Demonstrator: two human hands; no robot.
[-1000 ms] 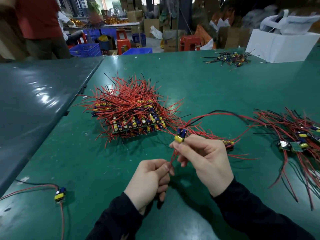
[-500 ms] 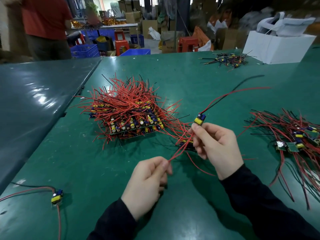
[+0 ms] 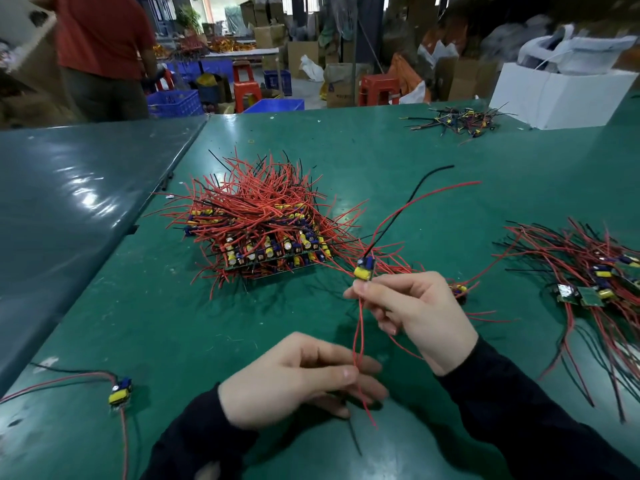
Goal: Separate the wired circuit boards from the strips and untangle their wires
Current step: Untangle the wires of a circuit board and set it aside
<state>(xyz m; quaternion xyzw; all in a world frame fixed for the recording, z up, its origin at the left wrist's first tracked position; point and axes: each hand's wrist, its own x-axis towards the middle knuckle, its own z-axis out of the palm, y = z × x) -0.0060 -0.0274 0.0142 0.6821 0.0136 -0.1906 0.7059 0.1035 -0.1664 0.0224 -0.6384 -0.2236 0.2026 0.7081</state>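
My right hand (image 3: pixel 414 315) pinches a small circuit board (image 3: pixel 364 269) with yellow and blue parts, held above the green table (image 3: pixel 138 306). A red and a black wire rise from it to the upper right. Two red wires (image 3: pixel 357 336) hang down from the board into my left hand (image 3: pixel 298 377), which pinches them between thumb and fingers. Behind lies a big tangled pile (image 3: pixel 261 230) of red-wired boards still on strips. Another loose board (image 3: pixel 459 289) lies just behind my right hand.
A separated board (image 3: pixel 120 393) with its wires lies at the front left. A spread of wired boards (image 3: pixel 595 275) lies at the right. A small wire heap (image 3: pixel 457 121) and a white box (image 3: pixel 557 95) sit far right. A person (image 3: pixel 104 53) stands far left.
My right hand drew the board back toward me and lower. The red wires now hang straight down into my left hand, which has slid along them. The free wires swung up to the right.
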